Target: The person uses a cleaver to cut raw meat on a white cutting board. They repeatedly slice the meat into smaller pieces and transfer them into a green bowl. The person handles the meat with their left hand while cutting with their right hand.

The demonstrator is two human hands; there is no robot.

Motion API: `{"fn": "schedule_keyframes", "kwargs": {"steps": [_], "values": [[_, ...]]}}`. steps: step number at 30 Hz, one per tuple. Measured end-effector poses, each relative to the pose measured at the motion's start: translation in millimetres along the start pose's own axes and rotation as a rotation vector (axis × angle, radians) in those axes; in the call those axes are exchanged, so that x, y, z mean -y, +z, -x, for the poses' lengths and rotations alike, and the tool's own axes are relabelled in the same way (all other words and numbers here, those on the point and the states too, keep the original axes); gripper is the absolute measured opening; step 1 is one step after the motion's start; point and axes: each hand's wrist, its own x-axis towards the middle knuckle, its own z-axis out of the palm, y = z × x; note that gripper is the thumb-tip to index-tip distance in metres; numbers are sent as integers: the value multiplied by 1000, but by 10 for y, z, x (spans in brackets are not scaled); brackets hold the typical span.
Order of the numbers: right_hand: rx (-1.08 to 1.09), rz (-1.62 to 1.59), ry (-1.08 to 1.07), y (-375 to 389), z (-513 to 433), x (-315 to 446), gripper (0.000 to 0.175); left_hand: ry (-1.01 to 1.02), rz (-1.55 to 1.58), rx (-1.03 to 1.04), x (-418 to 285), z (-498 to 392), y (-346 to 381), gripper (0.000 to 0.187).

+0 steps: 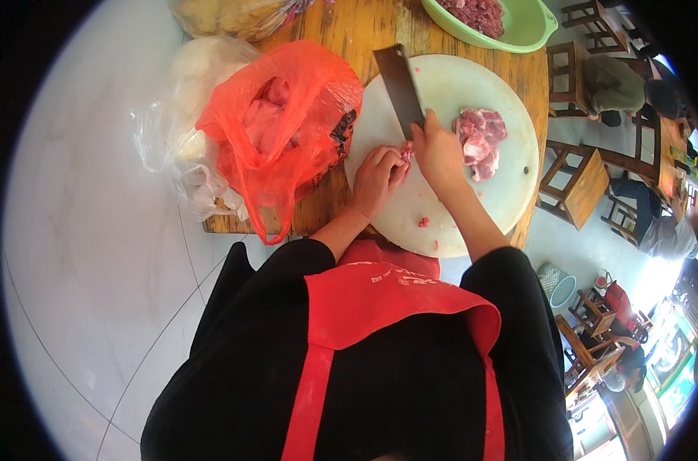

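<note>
My right hand [439, 151] grips a meat cleaver [399, 89], its dark blade pointing away from me over the round white cutting board [441, 225]. Beside the blade, my left hand [379, 176] presses on a small piece of raw meat [406, 152] with curled fingers, which partly cover it. A larger pile of raw meat slices [480, 141] lies on the board to the right of my right hand. Small scraps of meat [423, 222] are scattered nearer to me.
Left of the board sits an open red plastic bag [320, 80] with raw meat inside. Clear plastic bags [193, 80] stand beyond it. A green basin [524, 31] of cut meat is at the wooden table's [349, 26] far side. Stools [576, 178] and seated people are to the right.
</note>
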Motion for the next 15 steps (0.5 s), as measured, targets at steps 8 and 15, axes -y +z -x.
{"fn": "schedule_keyframes", "kwargs": {"steps": [8, 15], "values": [[373, 18, 241, -652, 1107, -125, 23, -33, 4, 4, -39, -10, -3, 12], [328, 66, 197, -371, 941, -73, 23, -42, -40, -4, -64, -30, 13, 13]]}}
